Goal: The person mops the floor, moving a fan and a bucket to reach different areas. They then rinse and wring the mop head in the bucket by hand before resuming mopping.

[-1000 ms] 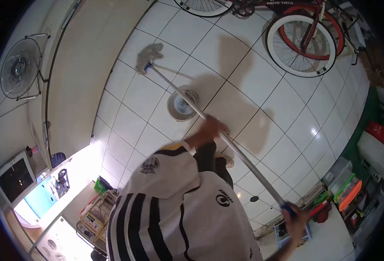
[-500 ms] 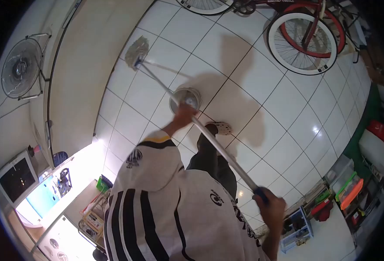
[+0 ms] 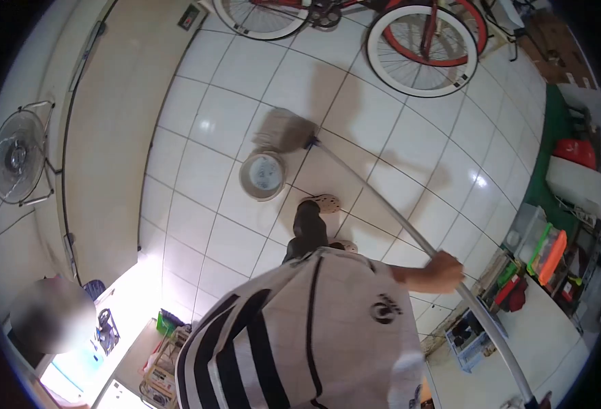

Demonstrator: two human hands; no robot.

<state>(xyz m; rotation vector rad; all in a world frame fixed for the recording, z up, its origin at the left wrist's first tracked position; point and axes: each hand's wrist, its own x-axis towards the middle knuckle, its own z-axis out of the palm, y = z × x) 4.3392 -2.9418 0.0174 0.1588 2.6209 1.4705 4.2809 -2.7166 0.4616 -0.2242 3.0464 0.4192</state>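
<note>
A long-handled mop (image 3: 389,208) runs diagonally across the view. Its grey string head (image 3: 280,131), smeared by motion, spreads over the tiles just above a round bucket (image 3: 246,183) that has whitish liquid inside. Reaching across my body, my left hand (image 3: 443,273) wraps round the middle of the pole. At the bottom right edge my right hand (image 3: 543,402) is at the blue end of the pole, mostly cut off by the frame. My feet in beige clogs (image 3: 326,202) stand close to the bucket.
A red bicycle (image 3: 423,51) with white-rimmed wheels stands at the top. Along the left are a long pale cabinet (image 3: 116,157) and a fan (image 3: 18,155). Shelving with an orange bin (image 3: 552,258) and a blue rack (image 3: 471,347) lines the right side. White tiles (image 3: 198,204) cover the floor.
The mop head has swung right, from the far left of the bucket to just above it. Both hands have moved right with the pole, and my view has shifted.
</note>
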